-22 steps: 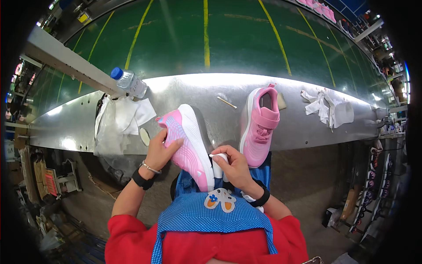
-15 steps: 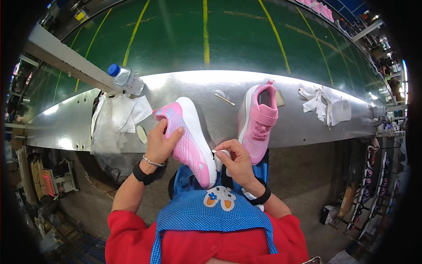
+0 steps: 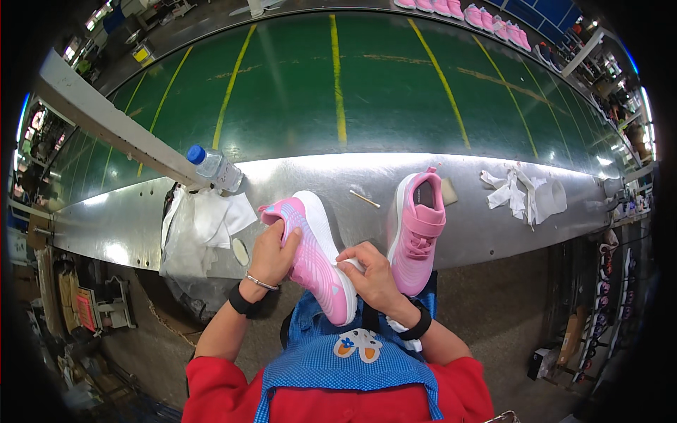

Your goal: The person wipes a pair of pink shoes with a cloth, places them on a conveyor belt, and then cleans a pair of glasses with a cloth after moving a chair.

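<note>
pink shoe [image 3: 330, 290] overhangs the near edge of the metal bench [image 3: 479, 229], gripped toward its heel by the left hand [image 3: 271, 255], tilted apparently so the white sole [image 3: 319, 227] faces the right hand [image 3: 371, 279], whose fingers pinch what looks like white cloth [image 3: 353, 265]. a second pink shoe [image 3: 422, 229] sits just right, probably limiting that hand's room. farther off lie a cotton swab [image 3: 365, 199] and, far right, white rags [image 3: 518, 194].

Pink sneaker [image 3: 317, 264]: pale-blue patterning toward heel, thick white sole. Tipped on its side, sole facing right; heel far, toe near, toe extending past near edge of surface [image 3: 469, 222]. White wad [image 3: 356, 265], mostly hidden, close beside sole.
</note>
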`<state>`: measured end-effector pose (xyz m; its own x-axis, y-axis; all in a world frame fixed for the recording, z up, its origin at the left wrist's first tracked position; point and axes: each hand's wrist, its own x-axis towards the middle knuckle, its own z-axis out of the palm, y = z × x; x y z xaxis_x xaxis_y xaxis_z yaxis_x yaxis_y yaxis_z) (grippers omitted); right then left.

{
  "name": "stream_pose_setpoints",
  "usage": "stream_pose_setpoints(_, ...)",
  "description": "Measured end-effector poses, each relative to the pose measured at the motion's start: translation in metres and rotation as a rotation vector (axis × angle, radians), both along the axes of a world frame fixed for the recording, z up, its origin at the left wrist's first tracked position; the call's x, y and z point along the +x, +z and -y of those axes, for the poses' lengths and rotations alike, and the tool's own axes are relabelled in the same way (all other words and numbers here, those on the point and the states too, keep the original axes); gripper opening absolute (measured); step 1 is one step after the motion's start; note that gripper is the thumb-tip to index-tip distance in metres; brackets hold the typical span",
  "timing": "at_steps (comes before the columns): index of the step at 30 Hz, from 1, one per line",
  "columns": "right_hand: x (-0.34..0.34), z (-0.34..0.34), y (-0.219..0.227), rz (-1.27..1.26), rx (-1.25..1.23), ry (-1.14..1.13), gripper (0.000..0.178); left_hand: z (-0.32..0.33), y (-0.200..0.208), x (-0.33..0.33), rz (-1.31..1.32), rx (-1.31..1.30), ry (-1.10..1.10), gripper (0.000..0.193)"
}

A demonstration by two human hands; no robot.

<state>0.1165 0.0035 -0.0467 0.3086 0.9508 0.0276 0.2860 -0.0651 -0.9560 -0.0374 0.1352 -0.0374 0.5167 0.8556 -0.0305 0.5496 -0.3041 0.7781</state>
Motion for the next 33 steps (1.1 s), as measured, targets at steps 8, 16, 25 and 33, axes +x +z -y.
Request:
stream_pose_setpoints(8,0.003,-0.018,0.011,0.229,-0.016,0.034,0.007,-0.001,-0.002,0.006,0.087,-0.094,-0.028,0.024)
stream_pose_setpoints(16,0.009,-0.071,-0.003,0.274,0.031,-0.026,0.007,-0.003,-0.007,0.011,0.146,-0.019,-0.055,0.023)
stream_pose_setpoints(25,0.009,-0.016,0.004,0.148,-0.044,0.11,0.006,-0.002,-0.008,0.001,0.231,-0.102,-0.014,0.016)
stream_pose_setpoints(33,-0.002,0.049,0.009,-0.021,-0.117,0.05,0.006,-0.003,-0.006,0.007,0.191,-0.043,-0.022,0.019)
